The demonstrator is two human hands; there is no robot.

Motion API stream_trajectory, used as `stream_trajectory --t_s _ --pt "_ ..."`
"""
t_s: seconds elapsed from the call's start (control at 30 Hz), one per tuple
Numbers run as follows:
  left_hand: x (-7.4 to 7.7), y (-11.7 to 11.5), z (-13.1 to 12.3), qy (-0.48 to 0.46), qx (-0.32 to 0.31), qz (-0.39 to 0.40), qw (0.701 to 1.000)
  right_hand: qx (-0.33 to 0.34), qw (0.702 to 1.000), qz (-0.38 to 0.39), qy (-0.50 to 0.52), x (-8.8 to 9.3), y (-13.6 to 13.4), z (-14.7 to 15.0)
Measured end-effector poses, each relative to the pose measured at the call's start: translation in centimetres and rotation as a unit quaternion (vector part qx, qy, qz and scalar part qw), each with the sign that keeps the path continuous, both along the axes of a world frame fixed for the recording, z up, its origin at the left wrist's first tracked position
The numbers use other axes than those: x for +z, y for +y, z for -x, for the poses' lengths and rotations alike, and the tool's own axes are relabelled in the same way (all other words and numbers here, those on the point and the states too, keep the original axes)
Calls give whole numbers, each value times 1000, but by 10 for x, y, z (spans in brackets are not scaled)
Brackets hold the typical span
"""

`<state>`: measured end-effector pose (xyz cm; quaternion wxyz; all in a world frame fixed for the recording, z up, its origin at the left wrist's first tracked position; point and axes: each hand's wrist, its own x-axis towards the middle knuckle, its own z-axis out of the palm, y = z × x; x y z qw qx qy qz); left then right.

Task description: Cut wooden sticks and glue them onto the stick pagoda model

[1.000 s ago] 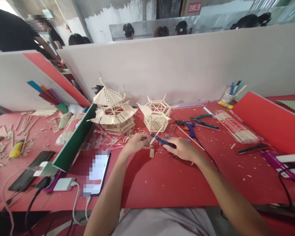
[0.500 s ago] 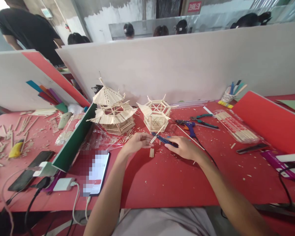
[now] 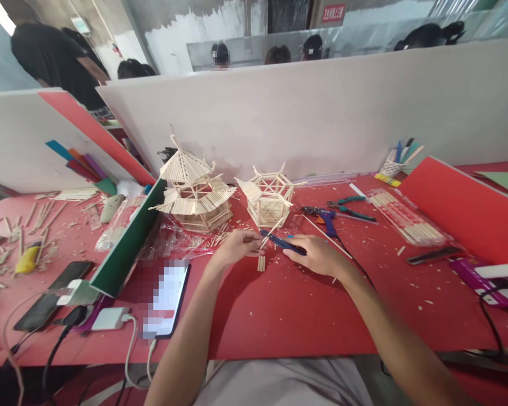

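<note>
My left hand [image 3: 236, 246] pinches a thin wooden stick [image 3: 272, 231] that slants up to the right. My right hand [image 3: 317, 255] grips blue-handled cutters [image 3: 281, 242] whose tip meets the stick near my left fingertips. A few short cut stick pieces [image 3: 261, 263] lie on the red table [image 3: 305, 310] just below both hands. Right behind the hands stands a small hexagonal stick frame [image 3: 270, 198]. To its left rises a taller stick pagoda [image 3: 193, 186] on crinkled clear plastic.
A blue glue gun [image 3: 325, 217], green-handled pliers [image 3: 350, 206] and a bag of sticks [image 3: 402, 219] lie at the right. A phone [image 3: 166, 296] with chargers sits at the front left. A green divider [image 3: 129, 239] and white partition [image 3: 322, 107] bound the desk; people stand beyond.
Both hands stay nearly in place; the cutters and stick have shifted only slightly. The person in black at the back left has moved.
</note>
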<state>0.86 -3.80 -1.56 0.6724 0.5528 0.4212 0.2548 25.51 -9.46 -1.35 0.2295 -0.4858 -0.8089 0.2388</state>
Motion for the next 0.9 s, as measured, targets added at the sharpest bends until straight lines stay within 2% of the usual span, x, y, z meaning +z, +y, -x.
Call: stream_trajectory --t_s 0.5,0.9 --pt "3 0 -2 33 7 7 999 4 1000 6 -1 2 0 2" --pt "-2 0 -6 43 -6 7 999 -5 1000 4 -11 -4 1 1"
